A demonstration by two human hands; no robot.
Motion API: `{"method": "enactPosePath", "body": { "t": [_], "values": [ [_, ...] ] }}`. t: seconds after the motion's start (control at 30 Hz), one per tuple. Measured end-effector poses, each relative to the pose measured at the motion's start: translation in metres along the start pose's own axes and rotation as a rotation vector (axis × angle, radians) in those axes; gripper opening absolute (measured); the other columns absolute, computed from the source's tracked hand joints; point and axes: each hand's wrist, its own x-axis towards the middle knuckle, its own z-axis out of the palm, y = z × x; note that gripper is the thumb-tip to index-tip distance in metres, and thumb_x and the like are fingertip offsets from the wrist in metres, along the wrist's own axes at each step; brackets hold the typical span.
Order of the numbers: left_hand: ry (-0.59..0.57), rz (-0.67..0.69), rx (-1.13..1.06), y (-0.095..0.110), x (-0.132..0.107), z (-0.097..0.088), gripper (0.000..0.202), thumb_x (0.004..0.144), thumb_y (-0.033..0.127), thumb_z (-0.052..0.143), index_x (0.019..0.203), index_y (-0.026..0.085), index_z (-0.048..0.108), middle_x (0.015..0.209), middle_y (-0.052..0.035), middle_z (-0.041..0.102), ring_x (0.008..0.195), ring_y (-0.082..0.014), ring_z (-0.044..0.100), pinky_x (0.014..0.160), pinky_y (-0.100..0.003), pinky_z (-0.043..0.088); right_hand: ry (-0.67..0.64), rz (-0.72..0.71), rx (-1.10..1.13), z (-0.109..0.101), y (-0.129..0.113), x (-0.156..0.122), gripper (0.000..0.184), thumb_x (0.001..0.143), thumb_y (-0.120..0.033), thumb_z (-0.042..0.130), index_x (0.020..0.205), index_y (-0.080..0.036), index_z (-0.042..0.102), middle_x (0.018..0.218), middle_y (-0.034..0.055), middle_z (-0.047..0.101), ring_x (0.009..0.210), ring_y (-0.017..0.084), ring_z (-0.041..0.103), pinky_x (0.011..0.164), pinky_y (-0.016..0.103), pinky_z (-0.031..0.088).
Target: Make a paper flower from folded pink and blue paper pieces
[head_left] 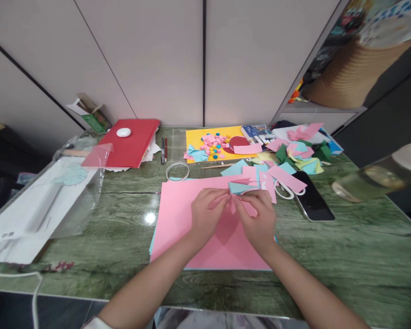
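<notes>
Above a stack of pink paper sheets (176, 219), my left hand (206, 214) and my right hand (259, 220) meet at the fingertips. Both are closed in a pinch on a small folded piece of pink paper (233, 205), partly hidden by the fingers. Just beyond them lies a light blue folded paper (241, 188). Loose pink slips (268, 186) and blue pieces (234, 168) lie beyond my right hand. White-handled scissors (285, 192) rest there, partly covered by a pink strip (287, 177).
A phone (314, 201) and a clear bottle (366, 180) stand to the right. At the back are a yellow sheet (194, 137) with small paper bits, crumpled coloured papers (299, 151) and a red folder (137, 141). A white cable (37, 283) hangs over the left edge.
</notes>
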Motion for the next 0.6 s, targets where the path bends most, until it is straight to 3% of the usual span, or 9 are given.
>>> {"method": "enactPosePath", "body": {
  "t": [0.33,0.5,0.6],
  "values": [
    [-0.020,-0.074,-0.009,0.005,0.000,0.001,0.011,0.074,0.024,0.062,0.083,0.024,0.069,0.084,-0.0029,0.066,0.081,-0.0176,0.057,0.076,-0.031,0.043,0.003,-0.002,-0.006,0.000,0.000,-0.001,0.007,0.078,-0.025,0.059,0.073,-0.022,0.062,0.073,0.0024,0.057,0.077,0.018,0.051,0.070,0.035,0.038],
    [0.039,-0.314,-0.311,0.001,0.005,0.003,0.029,0.069,0.028,0.068,0.097,0.021,0.059,0.101,-0.0062,0.061,0.088,-0.0170,0.057,0.075,-0.029,0.045,-0.042,0.141,0.145,0.000,0.002,0.003,0.006,0.078,-0.025,0.058,0.073,-0.021,0.061,0.075,0.0016,0.056,0.078,0.017,0.052,0.071,0.033,0.038],
    [0.001,-0.492,-0.498,-0.008,0.010,0.002,0.041,0.067,0.030,0.070,0.104,0.021,0.056,0.111,-0.0077,0.057,0.092,-0.0166,0.057,0.074,-0.027,0.045,-0.093,0.262,0.303,-0.001,0.005,0.006,0.013,0.078,-0.026,0.056,0.066,-0.020,0.056,0.073,0.0005,0.054,0.075,0.016,0.051,0.069,0.031,0.038]
  ]
}}
